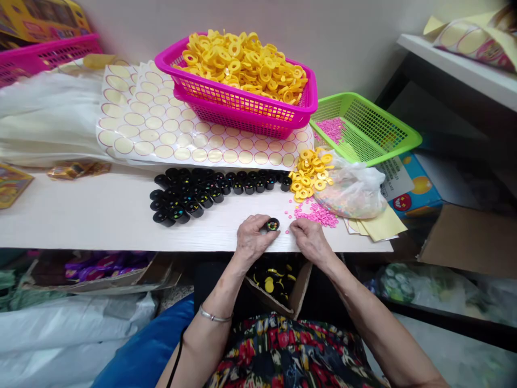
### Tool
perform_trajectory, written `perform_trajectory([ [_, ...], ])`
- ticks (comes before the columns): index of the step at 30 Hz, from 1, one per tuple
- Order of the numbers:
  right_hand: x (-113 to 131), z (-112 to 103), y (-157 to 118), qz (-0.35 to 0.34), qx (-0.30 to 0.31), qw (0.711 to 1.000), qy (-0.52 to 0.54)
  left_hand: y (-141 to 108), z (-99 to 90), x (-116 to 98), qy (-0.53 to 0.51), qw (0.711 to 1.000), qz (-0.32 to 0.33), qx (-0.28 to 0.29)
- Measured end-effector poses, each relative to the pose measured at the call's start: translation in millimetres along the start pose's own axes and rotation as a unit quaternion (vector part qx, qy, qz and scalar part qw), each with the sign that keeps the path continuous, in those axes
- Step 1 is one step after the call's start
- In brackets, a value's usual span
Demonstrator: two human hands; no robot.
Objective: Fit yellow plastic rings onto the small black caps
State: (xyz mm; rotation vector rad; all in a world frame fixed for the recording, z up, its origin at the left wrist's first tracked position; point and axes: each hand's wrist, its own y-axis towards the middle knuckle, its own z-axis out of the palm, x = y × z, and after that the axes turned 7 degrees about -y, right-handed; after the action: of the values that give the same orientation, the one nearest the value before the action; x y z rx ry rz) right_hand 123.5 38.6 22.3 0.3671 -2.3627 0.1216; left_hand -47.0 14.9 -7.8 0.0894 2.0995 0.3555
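Near the table's front edge, my left hand grips a small black cup between thumb and fingers. Its open top faces me, and tiny coloured pieces show inside. To the right, my right hand is closed with its fingertips pinched together on the tabletop; whatever they hold is too small to make out. Just beyond it lies a scatter of small pink pieces. Behind these sits a heap of yellow ring-shaped pieces. Several more black cups stand grouped to the left, many with coloured bits inside.
A pink basket heaped with yellow rings stands on sheets of oval stickers. At right are a green basket and a plastic bag of small pieces. Below the table edge, a cardboard box holds black and yellow parts.
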Motion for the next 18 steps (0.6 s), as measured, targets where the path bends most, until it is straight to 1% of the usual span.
perform_trajectory([
  [2, -0.2, 3.0, -0.6, -0.023, -0.004, 1.0, -0.019, 0.3, -0.2, -0.4, 0.001, 1.0, 0.0, 0.001],
  [4, 0.4, 6.3, -0.8, -0.039, 0.0, 0.997, -0.064, 0.7, -0.4, -0.8, 0.001, 1.0, 0.003, 0.004],
  [8, 2.0, 10.7, -1.8, -0.048, 0.019, 0.985, -0.166, 1.1, -0.4, -1.5, 0.004, 1.0, 0.001, 0.0],
  [12, 3.2, 9.4, -5.0, -0.072, 0.046, 0.97, -0.226, 0.7, -0.3, -1.8, 0.003, 1.0, 0.005, -0.004],
  [15, 6.3, 5.7, -5.5, -0.082, 0.068, 0.963, -0.246, 0.5, -0.2, -1.5, 0.0, 1.0, 0.006, -0.003],
  [18, 10.7, 2.5, -1.8, -0.056, 0.082, 0.97, -0.221, 0.5, 0.0, -1.0, -0.002, 1.0, 0.003, -0.003],
])
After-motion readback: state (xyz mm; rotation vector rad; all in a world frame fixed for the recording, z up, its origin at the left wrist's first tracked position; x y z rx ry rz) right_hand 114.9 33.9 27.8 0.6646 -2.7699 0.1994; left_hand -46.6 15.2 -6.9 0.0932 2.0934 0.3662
